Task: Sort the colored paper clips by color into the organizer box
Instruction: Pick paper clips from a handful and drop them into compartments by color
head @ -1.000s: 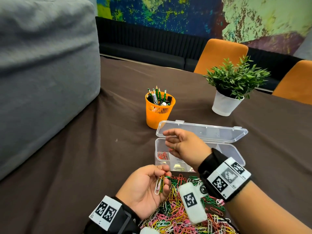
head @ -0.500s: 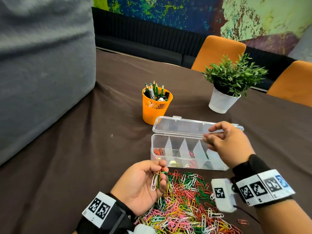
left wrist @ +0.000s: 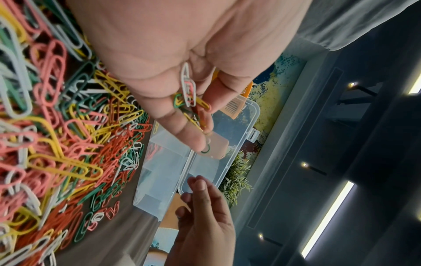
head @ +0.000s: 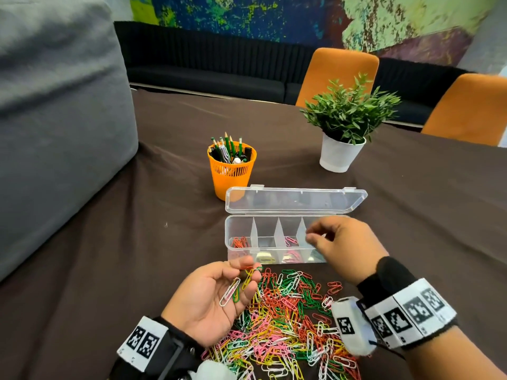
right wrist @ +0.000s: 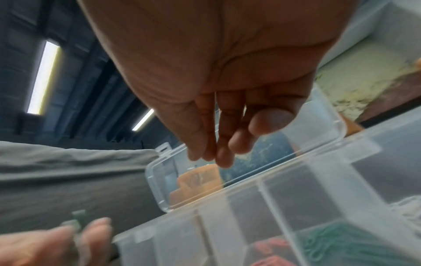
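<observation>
A heap of mixed coloured paper clips (head: 288, 319) lies on the brown tablecloth in front of me. Behind it stands the clear organizer box (head: 238, 229) with its lid (head: 296, 200) flat open. Orange-red clips fill its leftmost compartment, then yellow, then pink; green clips (right wrist: 330, 243) lie further right. My left hand (head: 251, 270), palm up, pinches a small bunch of clips (head: 236, 289), white, green and yellow among them. My right hand (head: 315, 234) hovers over the box's right part with loose fingers and nothing in them; its fingertips (right wrist: 216, 149) hang above the dividers.
An orange mesh cup of pencils (head: 231, 171) stands just behind the box's left end. A potted plant (head: 343, 149) is further back right. A big grey cushion (head: 55, 133) fills the left side. Two orange chairs (head: 337, 75) stand past the table's far edge.
My right hand went from the box's left end to its right end and has now come back a little leftward. The left hand keeps its bunch of clips.
</observation>
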